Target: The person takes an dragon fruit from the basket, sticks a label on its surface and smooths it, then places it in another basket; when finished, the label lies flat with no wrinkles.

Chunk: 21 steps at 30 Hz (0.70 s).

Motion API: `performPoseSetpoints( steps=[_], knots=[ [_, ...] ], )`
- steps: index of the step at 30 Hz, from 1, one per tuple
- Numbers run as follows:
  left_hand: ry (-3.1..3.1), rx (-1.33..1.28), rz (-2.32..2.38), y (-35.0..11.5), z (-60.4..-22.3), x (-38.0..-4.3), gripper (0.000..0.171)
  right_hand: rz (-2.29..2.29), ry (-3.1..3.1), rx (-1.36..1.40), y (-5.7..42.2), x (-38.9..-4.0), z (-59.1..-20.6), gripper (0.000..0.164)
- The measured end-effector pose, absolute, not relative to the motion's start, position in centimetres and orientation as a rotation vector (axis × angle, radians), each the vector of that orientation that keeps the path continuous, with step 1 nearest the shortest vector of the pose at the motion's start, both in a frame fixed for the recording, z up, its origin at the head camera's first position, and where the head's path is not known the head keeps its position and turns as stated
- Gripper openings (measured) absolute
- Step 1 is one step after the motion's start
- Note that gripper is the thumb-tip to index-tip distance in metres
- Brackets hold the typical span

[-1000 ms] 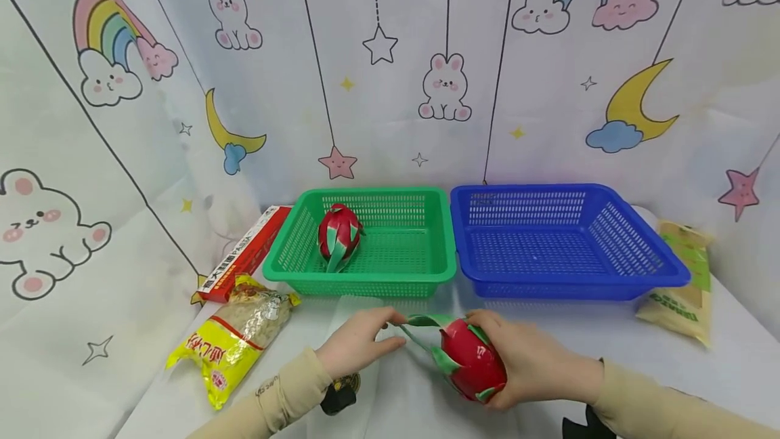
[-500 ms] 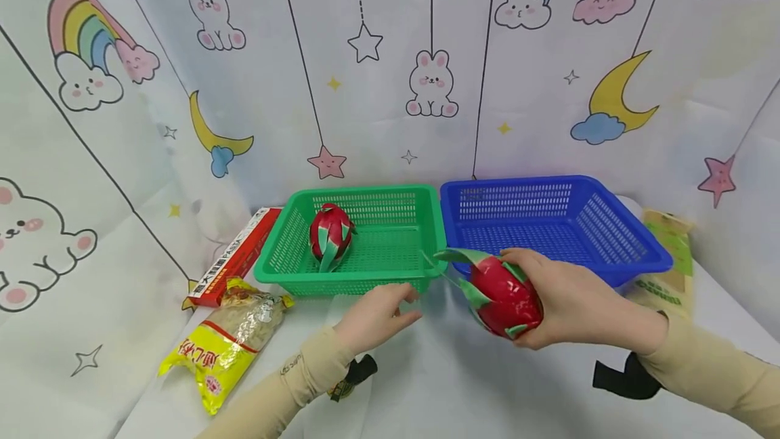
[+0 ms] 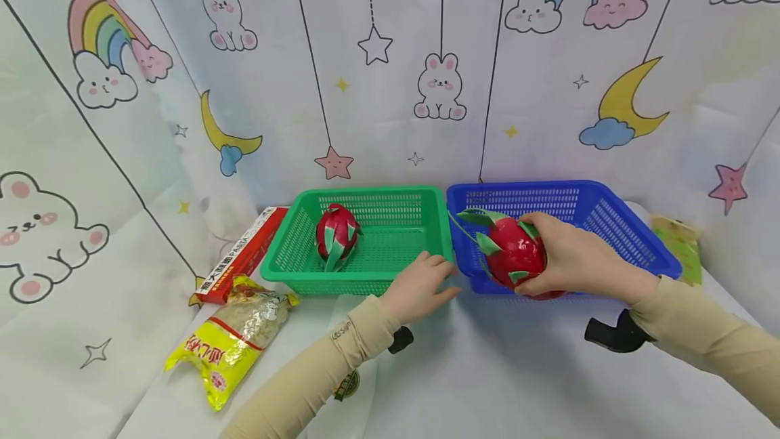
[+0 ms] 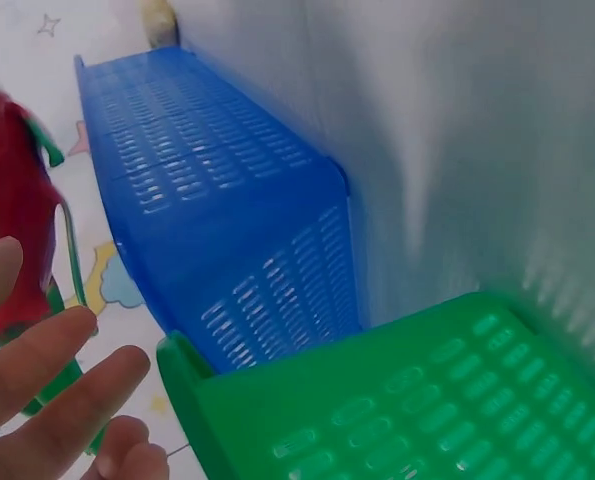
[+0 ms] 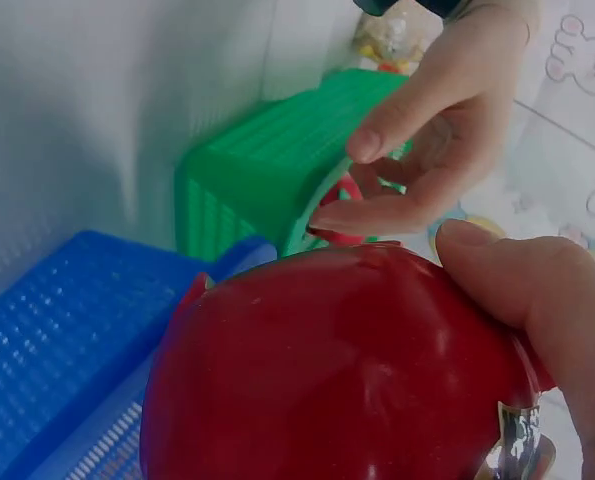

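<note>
Right of centre, the right hand [image 3: 579,259] grips the dragon fruit [image 3: 514,254], apparently sparing its long leaves [image 3: 478,218]; the left hand [image 3: 419,288] holds nothing.

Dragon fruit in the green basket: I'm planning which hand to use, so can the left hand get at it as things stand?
Probably yes: the left hand is empty beside the green basket, whose open top seems to leave the way to the dragon fruit inside free.
</note>
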<state>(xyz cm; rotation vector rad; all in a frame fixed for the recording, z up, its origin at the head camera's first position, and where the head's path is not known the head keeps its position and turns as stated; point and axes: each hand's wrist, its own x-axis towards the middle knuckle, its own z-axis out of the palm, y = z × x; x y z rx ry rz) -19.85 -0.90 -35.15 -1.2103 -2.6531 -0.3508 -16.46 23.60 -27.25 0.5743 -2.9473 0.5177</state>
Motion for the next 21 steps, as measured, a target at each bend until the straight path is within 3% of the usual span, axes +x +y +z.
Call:
performPoseSetpoints(
  steps=[21],
  knots=[
    [-2.607,-1.233,-0.051,4.6,-37.2,-22.7,0.024,0.556,-2.998,0.487,24.2,-22.1,-27.9,0.09]
  ],
)
